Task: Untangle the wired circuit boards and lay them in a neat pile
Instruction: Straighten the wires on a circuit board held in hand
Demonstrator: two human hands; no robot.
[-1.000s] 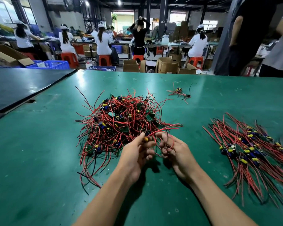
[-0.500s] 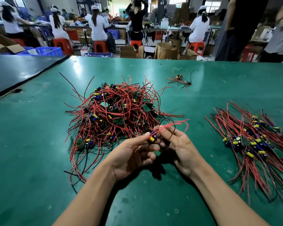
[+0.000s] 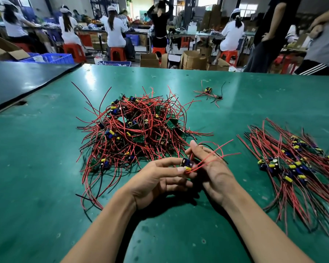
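Note:
A tangled heap of small circuit boards (image 3: 139,128) with red and black wires lies in the middle of the green table (image 3: 36,168). To the right lies a sorted pile of boards (image 3: 292,166), wires running roughly parallel. Just in front of the heap, my left hand (image 3: 160,179) pinches one small board (image 3: 186,164) with blue and yellow parts between thumb and fingers. My right hand (image 3: 211,168) touches the same board, and its red wires loop over the right fingers and stick out to the right.
A single wired board (image 3: 209,93) lies alone at the far middle of the table. A dark table (image 3: 17,80) adjoins on the left. Behind the far edge are cardboard boxes (image 3: 194,59), blue crates, red stools, seated workers and two standing people at the right.
The board has come up out of the heap between both hands, and its red wires now swing free to the right. The camera has dipped and moved closer.

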